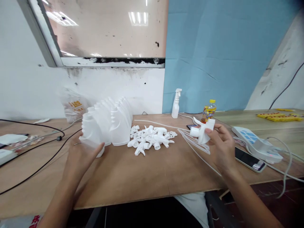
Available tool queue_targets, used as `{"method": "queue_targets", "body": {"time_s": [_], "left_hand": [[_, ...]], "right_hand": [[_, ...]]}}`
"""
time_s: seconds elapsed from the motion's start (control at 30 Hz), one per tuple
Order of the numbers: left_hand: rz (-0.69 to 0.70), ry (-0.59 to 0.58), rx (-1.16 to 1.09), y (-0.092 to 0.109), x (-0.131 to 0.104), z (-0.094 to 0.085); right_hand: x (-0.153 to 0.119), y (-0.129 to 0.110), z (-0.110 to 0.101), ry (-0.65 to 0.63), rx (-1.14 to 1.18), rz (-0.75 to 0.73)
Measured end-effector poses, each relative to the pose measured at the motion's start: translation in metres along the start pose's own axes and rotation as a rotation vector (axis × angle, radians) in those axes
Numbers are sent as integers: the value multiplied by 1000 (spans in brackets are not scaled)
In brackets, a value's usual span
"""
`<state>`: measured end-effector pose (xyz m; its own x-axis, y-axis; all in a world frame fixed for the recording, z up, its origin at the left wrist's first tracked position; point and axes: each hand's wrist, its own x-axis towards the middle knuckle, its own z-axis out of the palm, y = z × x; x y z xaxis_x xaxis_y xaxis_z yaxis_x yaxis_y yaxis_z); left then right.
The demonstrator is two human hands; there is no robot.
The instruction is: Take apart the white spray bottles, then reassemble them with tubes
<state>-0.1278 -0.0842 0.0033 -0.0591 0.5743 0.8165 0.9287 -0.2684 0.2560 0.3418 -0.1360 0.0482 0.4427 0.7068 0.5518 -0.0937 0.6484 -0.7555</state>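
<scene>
On the left, my left hand [79, 156] is wrapped around the lower part of a white plastic bottle [90, 129], which has a ribbed neck and no sprayer on it. Rows of similar bottles [120, 131] stand right beside and behind it. Raised over the right part of the table, my right hand [223, 145] pinches a white trigger sprayer head [203, 129], its nozzle end pointing left. Between the two hands lies a loose pile of white trigger sprayer heads [150, 137]. The fingers behind the left bottle are mostly hidden.
A complete spray bottle [175, 104] stands by the wall, near a yellow-capped drink bottle [209, 110]. Thin white tubes [194, 142] lie right of the pile. A phone [249, 159] and a power strip [256, 144] are at right. Black cables [45, 166] cross the left side.
</scene>
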Motion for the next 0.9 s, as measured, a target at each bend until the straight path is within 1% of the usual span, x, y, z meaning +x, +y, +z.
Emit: {"method": "queue_targets", "body": {"time_s": [0.03, 0.1, 0.17, 0.23, 0.33, 0.57, 0.67, 0.73, 0.8, 0.9], "left_hand": [[17, 35, 34, 8, -3, -3], [116, 65, 101, 26, -8, -9], [191, 51, 133, 42, -12, -12], [197, 36, 133, 54, -16, -14], [191, 13, 117, 62, -19, -13], [202, -5, 129, 65, -22, -10], [215, -4, 99, 71, -23, -10], [257, -12, 84, 79, -25, -11], [334, -38, 75, 91, -27, -14], [461, -112, 33, 115, -33, -14]], "right_hand": [[1, -2, 0, 14, 27, -10], [2, -7, -1, 35, 71, -39], [3, -12, -3, 48, 87, -71], [4, -14, -5, 36, 89, -84], [3, -14, -5, 10, 79, -80], [1, -8, -5, -12, 33, -75], [0, -8, -6, -19, 22, -83], [-2, -7, -4, -35, 20, -72], [-8, -4, 0, -70, -18, -25], [-21, 4, 12, -198, -97, 72]]}}
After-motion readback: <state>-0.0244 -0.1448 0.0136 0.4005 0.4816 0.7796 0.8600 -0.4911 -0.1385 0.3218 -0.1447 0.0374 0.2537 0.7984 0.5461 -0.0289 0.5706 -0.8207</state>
